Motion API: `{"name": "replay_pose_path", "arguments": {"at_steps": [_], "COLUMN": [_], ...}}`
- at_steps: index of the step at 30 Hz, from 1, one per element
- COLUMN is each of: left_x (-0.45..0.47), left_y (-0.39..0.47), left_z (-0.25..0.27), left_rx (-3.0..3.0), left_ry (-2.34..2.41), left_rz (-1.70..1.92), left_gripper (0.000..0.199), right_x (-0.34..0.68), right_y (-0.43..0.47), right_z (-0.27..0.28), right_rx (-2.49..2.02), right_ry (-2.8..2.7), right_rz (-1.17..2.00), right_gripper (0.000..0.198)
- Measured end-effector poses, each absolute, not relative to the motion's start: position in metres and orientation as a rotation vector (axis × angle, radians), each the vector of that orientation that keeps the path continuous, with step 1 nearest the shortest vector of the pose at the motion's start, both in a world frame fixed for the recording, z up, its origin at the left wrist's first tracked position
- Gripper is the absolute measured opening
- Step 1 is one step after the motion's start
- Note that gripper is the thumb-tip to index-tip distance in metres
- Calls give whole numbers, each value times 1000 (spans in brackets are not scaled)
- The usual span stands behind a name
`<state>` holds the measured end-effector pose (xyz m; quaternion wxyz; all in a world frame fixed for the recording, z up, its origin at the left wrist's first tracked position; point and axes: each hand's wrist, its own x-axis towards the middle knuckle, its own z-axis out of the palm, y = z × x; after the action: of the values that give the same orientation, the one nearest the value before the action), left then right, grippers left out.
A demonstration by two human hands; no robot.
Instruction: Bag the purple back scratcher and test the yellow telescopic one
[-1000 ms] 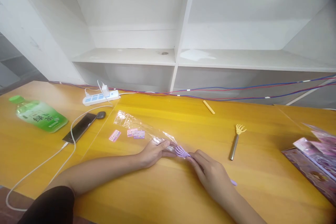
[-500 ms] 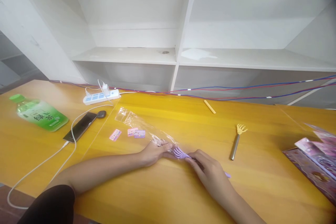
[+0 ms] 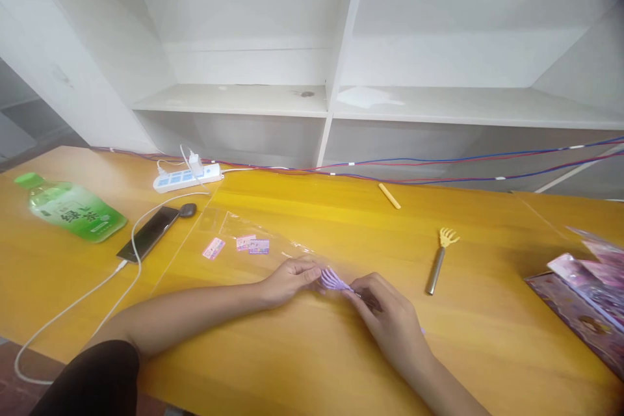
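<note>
My left hand (image 3: 292, 281) is closed on the mouth end of a long clear plastic bag (image 3: 263, 229), which stretches away to the upper left across the table. In my right hand (image 3: 387, 305) is a purple back scratcher (image 3: 334, 279), gripped by its handle just behind the claw. The claw's fingers point left and touch or enter the bag's end at my left fingertips; I cannot tell how deep. Most of the handle is hidden by my right hand. To the right lies a yellow back scratcher head (image 3: 447, 238) on a metal handle (image 3: 435, 272).
Small printed cards (image 3: 213, 248) lie beside and under the bag. A yellow stick (image 3: 389, 196) lies farther back. At right stands a patterned box (image 3: 575, 318) with shiny packets. On the left are a green tea bottle (image 3: 78, 211), a phone (image 3: 149, 234) with a cable, and a power strip (image 3: 188, 178).
The bag's far end has sunk flatter onto the table. My right hand has shifted slightly, and less of the purple handle shows behind it. My left hand keeps its hold.
</note>
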<state>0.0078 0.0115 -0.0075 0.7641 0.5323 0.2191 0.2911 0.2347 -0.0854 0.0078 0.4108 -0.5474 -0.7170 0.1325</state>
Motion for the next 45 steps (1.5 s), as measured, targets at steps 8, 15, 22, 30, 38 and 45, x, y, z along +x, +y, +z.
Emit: {"name": "replay_pose_path", "arguments": {"at_steps": [8,15,22,30,38,45], "left_x": [4,8,5,9,11,12], "left_y": [13,13,11,10,11,12], "left_z": [-11,-20,-18,-5,-3,-6], "left_rx": [1305,1116,1106,964,814,797], "left_ry": [557,616,676,517,548,621], "left_rz": [642,677,644,656,765,701], "left_gripper": [55,52,50,47,51,58], "right_x": [240,241,238,242,248,250], "right_y": [-83,-83,-87,-85,-83,-81], "right_z": [6,6,12,7,7,6], "right_rx": [-1397,-1388,-1274,-1404,-1446,-1434], "right_ry": [-1806,-1808,-1812,-1823,-1819,-1856], "right_rz": [374,376,397,425,466,473], "right_gripper": [23,21,13,22,27,29]}}
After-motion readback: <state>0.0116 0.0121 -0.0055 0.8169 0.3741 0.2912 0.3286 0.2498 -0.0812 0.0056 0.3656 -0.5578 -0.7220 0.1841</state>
